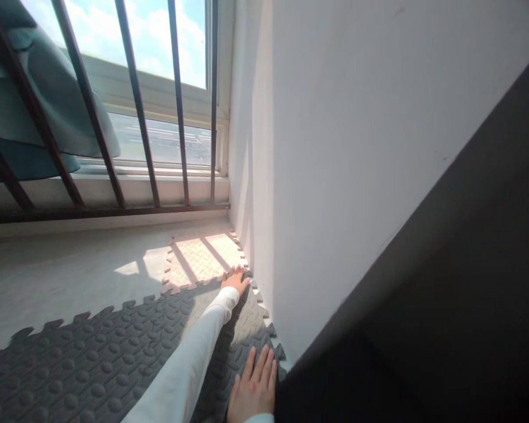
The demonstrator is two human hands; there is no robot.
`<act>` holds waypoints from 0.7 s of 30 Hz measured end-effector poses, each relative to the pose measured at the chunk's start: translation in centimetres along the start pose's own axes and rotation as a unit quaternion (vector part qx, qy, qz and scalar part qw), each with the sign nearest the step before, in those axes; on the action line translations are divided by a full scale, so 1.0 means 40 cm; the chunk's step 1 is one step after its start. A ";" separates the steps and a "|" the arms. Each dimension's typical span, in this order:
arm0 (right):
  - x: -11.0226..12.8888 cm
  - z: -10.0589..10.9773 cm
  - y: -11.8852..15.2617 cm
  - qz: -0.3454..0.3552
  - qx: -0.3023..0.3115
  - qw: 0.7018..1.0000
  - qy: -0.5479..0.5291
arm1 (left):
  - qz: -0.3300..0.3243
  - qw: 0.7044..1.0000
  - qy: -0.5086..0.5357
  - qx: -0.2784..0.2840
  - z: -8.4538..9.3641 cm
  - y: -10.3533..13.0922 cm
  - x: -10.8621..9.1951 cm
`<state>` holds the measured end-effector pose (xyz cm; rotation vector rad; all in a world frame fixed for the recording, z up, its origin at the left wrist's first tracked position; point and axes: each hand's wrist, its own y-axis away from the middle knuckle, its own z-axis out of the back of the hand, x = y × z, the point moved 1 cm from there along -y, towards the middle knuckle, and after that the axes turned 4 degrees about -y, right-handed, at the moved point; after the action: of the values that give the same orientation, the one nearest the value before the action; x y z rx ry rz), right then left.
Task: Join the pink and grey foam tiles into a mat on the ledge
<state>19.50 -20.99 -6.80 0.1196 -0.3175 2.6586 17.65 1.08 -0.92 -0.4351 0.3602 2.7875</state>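
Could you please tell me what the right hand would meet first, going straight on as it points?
The right hand would probably meet the white wall just past the grey mat, though depth is unclear.

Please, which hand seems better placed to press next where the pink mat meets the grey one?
Probably the left hand: it lies at the edge of the pink mat, while the right hand rests farther back on grey matting.

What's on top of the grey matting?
The right hand is palm down on the grey matting; the left hand is at its far edge, by the pink mat. The left sleeve crosses over it. Whatever hands and sleeve cover can't be seen.
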 end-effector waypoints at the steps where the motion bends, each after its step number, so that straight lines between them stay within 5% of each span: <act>1: 0.000 -0.006 0.000 -0.002 -0.006 1.000 0.005 | -0.008 1.000 -0.005 -0.008 -0.003 0.002 0.000; 9: 0.006 -0.004 -0.003 -0.008 -0.019 0.999 0.024 | -0.054 0.996 -0.065 -0.019 -0.005 0.023 0.007; 14: 0.003 0.021 -0.005 -0.001 -0.010 0.999 0.032 | -0.099 0.990 -0.055 0.078 0.010 0.082 0.054; 17: -0.004 0.038 -0.009 0.032 -0.001 0.999 0.042 | -0.065 0.993 -0.069 0.075 0.043 0.189 0.171; 21: -0.011 0.054 -0.016 0.065 0.023 0.997 0.035 | 0.112 0.976 -0.179 0.052 0.075 0.451 0.453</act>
<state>20.28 -21.14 -4.62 0.0215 -0.2488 2.7932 -5.50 -10.22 -0.57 0.1429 0.4915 2.9639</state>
